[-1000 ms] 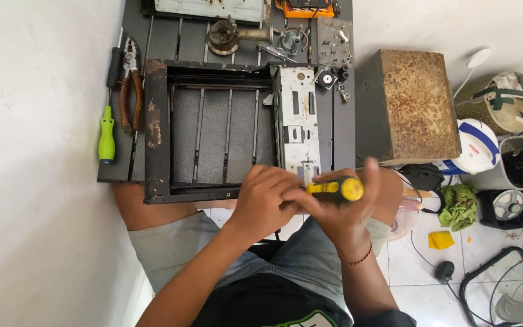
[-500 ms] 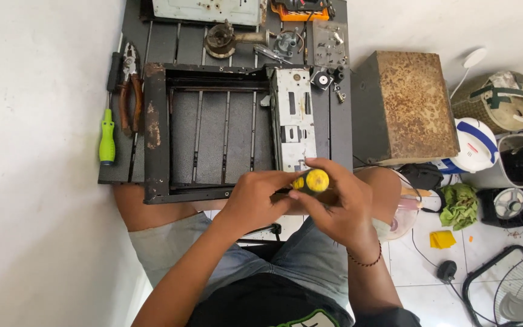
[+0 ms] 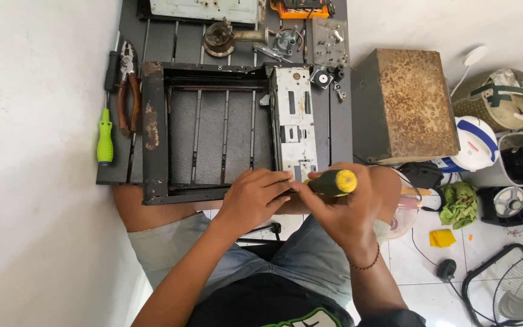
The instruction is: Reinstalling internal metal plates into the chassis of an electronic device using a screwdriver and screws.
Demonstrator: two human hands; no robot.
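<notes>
At the tabletop's near edge, right hand (image 3: 340, 209) grips a yellow-handled screwdriver (image 3: 333, 182); left hand (image 3: 252, 200) presses the metal panel (image 3: 295, 121), not yet freed.

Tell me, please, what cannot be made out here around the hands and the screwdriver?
- Screwdriver tip, head view: hidden by the left hand and right hand.
- Near end of the metal plate: covered by both hands.
- Small parts beyond the plate: too small to identify.
- Orange tool: cut off by the top edge.
</notes>
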